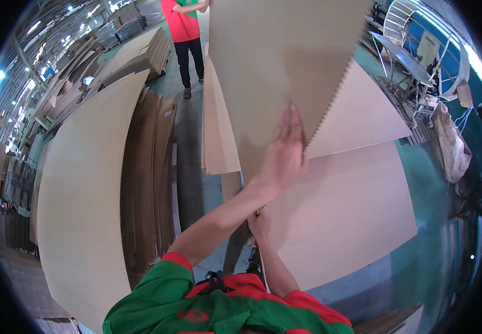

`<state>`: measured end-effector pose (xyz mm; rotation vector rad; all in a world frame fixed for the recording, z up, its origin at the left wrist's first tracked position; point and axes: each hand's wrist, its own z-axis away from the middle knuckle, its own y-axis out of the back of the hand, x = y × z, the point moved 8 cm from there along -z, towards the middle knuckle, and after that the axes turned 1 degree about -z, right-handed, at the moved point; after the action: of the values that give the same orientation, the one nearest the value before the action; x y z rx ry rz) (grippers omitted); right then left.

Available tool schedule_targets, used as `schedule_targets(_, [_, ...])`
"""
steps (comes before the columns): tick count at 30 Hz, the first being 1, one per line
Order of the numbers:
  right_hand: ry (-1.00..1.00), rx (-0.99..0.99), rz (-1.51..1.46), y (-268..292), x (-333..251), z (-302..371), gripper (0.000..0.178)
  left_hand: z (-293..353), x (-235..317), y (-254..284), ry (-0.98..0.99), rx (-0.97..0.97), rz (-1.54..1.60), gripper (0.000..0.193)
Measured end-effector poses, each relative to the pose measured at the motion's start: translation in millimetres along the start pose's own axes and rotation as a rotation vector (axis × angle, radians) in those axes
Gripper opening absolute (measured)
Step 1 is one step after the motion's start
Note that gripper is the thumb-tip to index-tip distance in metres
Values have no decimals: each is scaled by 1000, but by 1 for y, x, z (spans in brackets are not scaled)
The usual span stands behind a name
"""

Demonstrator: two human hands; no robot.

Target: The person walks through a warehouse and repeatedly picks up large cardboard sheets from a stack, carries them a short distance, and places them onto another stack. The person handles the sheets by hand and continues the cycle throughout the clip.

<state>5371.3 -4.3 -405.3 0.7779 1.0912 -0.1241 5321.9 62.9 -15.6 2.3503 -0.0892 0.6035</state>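
A large brown cardboard sheet [269, 67] is raised and tilted before me, its jagged right edge slanting down towards my hands. My left hand [288, 150] reaches across to the right and lies against the sheet's face near that edge. Its fingers are stretched out and slightly blurred. Lower down, my right hand [259, 222] is closed at the sheet's bottom corner, partly hidden behind my left forearm. Beneath and to the right lies a stack of flat cardboard sheets [358, 206].
At left stands a tall stack of cardboard [85, 183], with a narrow floor aisle [191, 172] beside it. A person in a red and green shirt [182, 28] stands at the far end by the raised sheet. Metal frames [413, 61] and a pale sack [449, 145] are at right.
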Motion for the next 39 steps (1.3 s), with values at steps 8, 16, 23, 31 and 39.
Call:
schedule_targets(8, [4, 71, -488, -16, -3, -50, 34, 114, -64, -63, 113, -539, 175, 73])
schedule_targets(16, [-241, -18, -1090, -56, 39, -146, 37, 486, -206, 79, 1137, -689, -216, 65])
schedule_targets(23, [-469, 84, -1164, -123, 94, -217, 40, 758, -139, 160, 2049, -964, -131, 65])
schedule_targets(31, [-602, 150, -1129, -194, 52, -264, 41, 719, -95, 107, 1837, -530, 14, 49])
schedule_targets(39, [-629, 11, -1112, -247, 53, -323, 40, 728, -81, 134, 2134, -108, 88, 63])
